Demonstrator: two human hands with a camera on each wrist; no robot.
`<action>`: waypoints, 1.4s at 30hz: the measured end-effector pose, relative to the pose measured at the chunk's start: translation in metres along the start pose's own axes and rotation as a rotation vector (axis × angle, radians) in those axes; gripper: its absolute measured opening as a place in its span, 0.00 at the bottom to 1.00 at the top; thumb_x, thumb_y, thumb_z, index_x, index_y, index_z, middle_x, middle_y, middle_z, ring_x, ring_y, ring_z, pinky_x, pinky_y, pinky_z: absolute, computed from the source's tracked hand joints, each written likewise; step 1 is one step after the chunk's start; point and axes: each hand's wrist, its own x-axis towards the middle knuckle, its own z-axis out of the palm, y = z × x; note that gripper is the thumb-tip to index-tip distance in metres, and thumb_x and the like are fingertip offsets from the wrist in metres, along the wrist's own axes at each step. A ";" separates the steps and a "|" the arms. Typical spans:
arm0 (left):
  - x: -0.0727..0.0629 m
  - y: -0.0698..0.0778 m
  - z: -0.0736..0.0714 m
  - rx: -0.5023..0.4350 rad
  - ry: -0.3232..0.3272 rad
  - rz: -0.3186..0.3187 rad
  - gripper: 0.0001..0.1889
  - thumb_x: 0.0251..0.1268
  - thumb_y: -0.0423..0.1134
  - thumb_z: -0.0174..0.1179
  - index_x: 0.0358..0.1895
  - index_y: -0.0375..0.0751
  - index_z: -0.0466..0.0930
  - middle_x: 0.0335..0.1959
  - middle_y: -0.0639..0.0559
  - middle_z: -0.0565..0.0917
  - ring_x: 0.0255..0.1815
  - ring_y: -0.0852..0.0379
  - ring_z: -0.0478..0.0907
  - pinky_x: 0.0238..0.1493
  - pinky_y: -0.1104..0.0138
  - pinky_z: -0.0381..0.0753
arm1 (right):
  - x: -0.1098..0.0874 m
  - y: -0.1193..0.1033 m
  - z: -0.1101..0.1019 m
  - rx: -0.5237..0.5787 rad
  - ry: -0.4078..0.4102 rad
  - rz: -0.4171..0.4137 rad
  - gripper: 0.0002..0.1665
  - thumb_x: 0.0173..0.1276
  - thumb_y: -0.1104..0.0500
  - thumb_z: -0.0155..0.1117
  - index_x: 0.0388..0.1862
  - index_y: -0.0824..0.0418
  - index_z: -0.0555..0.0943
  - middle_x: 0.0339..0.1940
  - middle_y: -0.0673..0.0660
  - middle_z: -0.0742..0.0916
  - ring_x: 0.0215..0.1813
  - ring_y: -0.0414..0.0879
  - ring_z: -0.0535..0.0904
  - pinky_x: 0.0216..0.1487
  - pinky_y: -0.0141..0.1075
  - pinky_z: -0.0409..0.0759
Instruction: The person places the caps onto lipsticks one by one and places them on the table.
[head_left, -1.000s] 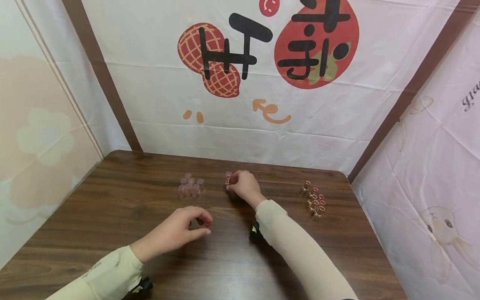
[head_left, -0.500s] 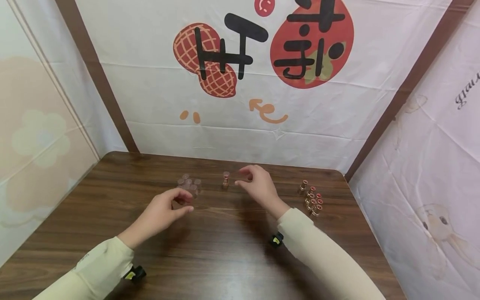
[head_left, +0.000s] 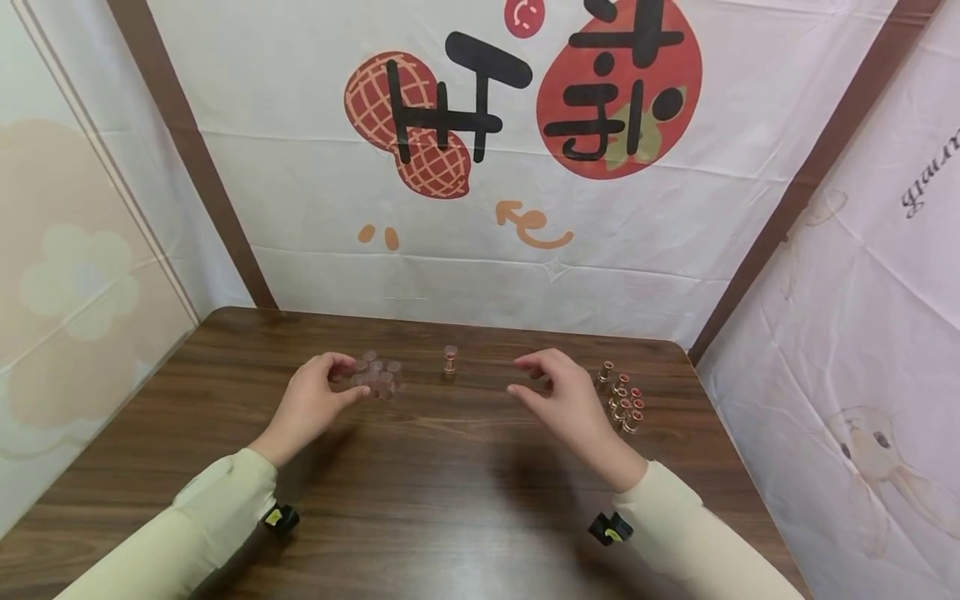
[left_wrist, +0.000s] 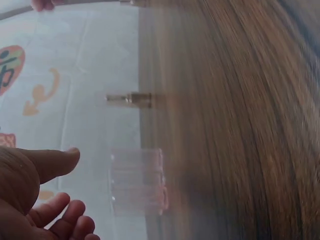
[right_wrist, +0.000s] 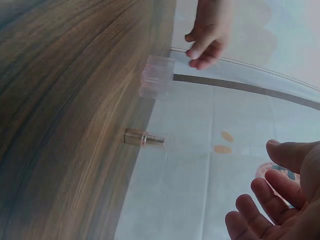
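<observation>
My left hand (head_left: 307,404) hovers at the left side of a tight cluster of clear pinkish caps (head_left: 378,379), thumb and fingers spread apart. The left wrist view shows a gap between its fingertips and the caps (left_wrist: 137,182). One gold lipstick tube (head_left: 450,363) with a clear cap on top stands upright by itself at the back middle, touched by neither hand. My right hand (head_left: 566,400) is in the air between that tube and a group of gold, red-topped lipstick tubes (head_left: 622,402). Its fingers are loosely bent around nothing.
All of it stands on a dark wood-grain table (head_left: 435,483). A printed white cloth (head_left: 315,192) hangs behind the table's back edge, with more cloth at both sides. Black wrist cameras (head_left: 611,528) sit under both sleeves.
My right hand has let go of the capped lipstick tube and drawn back to the right. My left hand has moved forward and left to the clear caps.
</observation>
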 end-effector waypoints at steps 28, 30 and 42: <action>0.022 -0.030 0.024 0.041 -0.067 -0.101 0.20 0.65 0.41 0.71 0.54 0.34 0.77 0.43 0.40 0.81 0.43 0.45 0.77 0.45 0.52 0.76 | -0.061 0.038 -0.064 -0.008 0.196 0.054 0.19 0.59 0.62 0.81 0.49 0.53 0.87 0.44 0.51 0.87 0.37 0.40 0.82 0.36 0.30 0.82; 0.023 -0.030 0.024 0.049 -0.080 -0.101 0.19 0.65 0.40 0.71 0.53 0.34 0.78 0.41 0.42 0.81 0.41 0.46 0.76 0.42 0.54 0.75 | -0.062 0.044 -0.068 -0.016 0.211 0.066 0.19 0.59 0.63 0.81 0.49 0.55 0.87 0.44 0.50 0.87 0.38 0.41 0.82 0.37 0.26 0.81; 0.018 -0.030 0.023 0.057 -0.093 -0.070 0.16 0.66 0.43 0.71 0.49 0.37 0.80 0.38 0.45 0.82 0.37 0.49 0.75 0.38 0.59 0.73 | -0.074 0.085 -0.095 -0.087 0.243 0.186 0.18 0.63 0.59 0.79 0.51 0.59 0.86 0.43 0.51 0.87 0.39 0.34 0.82 0.39 0.20 0.79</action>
